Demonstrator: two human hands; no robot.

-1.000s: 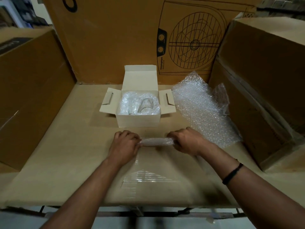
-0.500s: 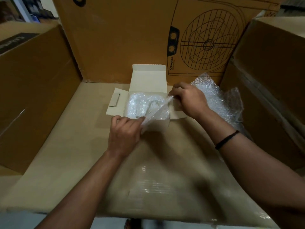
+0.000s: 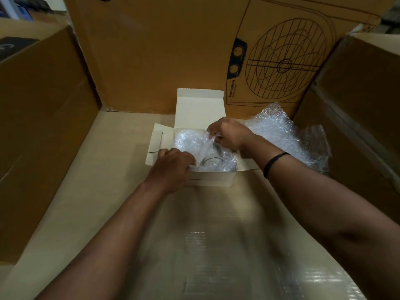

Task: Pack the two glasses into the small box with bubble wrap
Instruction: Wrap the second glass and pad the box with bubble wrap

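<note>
Centre frame: left hand [image 3: 173, 164] and right hand [image 3: 229, 135] pinch clear bubble-wrap strip [image 3: 205, 147] over small white cardboard box [image 3: 213, 179]. Clear glass rim [image 3: 211, 159] shows inside, bedded in wrap. Risk: hard shoving cracks the glass or tips the box.

Small box [image 3: 211, 180]: matt white card. Bubble wrap [image 3: 281, 135]: glossy clear plastic film. Worktop [image 3: 97, 191]: matt brown cardboard with glossy tape [image 3: 238, 256].

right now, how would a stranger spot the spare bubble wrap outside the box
Start at the brown carton with the fan drawing. Below it, right of the small white box, lies the spare bubble wrap, the only sheet outside the box.
</note>
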